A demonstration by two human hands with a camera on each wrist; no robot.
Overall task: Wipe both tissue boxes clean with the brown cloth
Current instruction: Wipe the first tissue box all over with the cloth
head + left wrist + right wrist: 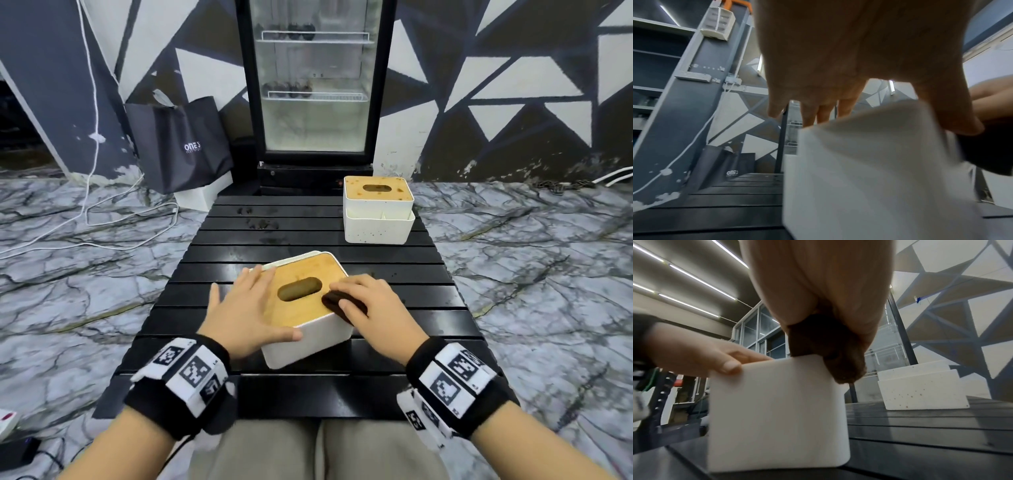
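A white tissue box with a wooden lid (pixel 301 274) (pixel 869 178) (pixel 777 410) sits on the black slatted table (pixel 308 246), near me. My left hand (pixel 246 308) (pixel 838 73) lies flat on its left side, fingers straight, thumb along the near edge. At the lid's right corner my right hand (pixel 366 305) (pixel 818 296) presses the bunched brown cloth (pixel 337 301) (pixel 828 350), fingers curled over it. A second white tissue box (pixel 376 209) (pixel 920 389), speckled with brown spots on lid and sides, stands at the far right of the table.
A glass-door fridge (pixel 315 85) stands behind the table. A dark paper bag (pixel 181 144) leans on the wall at the left, with white cables (pixel 92 212) on the marble floor. Wet smears mark the table's far slats (pixel 260 222).
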